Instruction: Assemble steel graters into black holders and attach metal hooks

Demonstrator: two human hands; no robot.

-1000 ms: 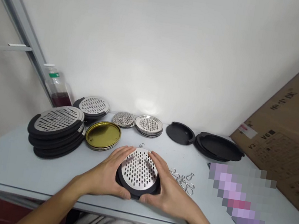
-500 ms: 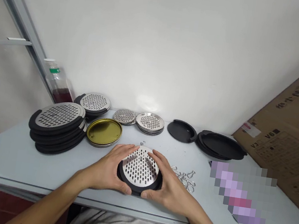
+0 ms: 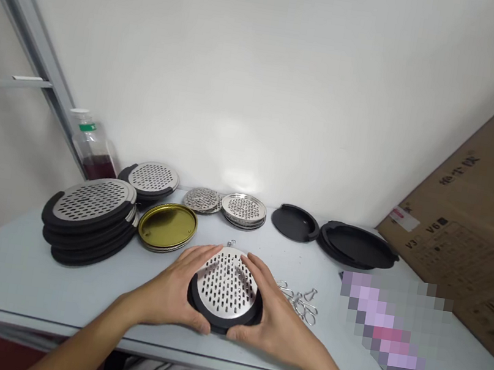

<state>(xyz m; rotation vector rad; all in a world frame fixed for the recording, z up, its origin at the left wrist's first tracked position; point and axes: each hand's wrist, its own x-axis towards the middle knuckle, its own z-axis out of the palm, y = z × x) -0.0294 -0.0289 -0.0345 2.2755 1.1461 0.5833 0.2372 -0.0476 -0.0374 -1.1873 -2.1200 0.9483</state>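
Note:
Both my hands cup a round steel grater (image 3: 226, 284) with slotted holes and a black rim, which rests on the table near its front edge. My left hand (image 3: 173, 288) presses its left side and my right hand (image 3: 271, 318) its right side, with the fingers on the steel face. A small metal ring (image 3: 231, 243) shows just beyond the grater. Several metal clips (image 3: 298, 304) lie close to my right hand. A stack of black-rimmed graters (image 3: 88, 217) stands to the left of my left hand.
Behind my hands stand a brass-coloured lid (image 3: 167, 227), steel grater plates (image 3: 243, 209) and black plastic bases (image 3: 356, 246). A bottle with dark liquid (image 3: 91, 152) stands at the back left. A cardboard box (image 3: 456, 241) leans at the right, and a pixelated patch (image 3: 387, 330) covers part of the table (image 3: 28, 282).
Both hands stay on the grater, and it stays in about the same place on the table. The whole view shifts and tilts slightly.

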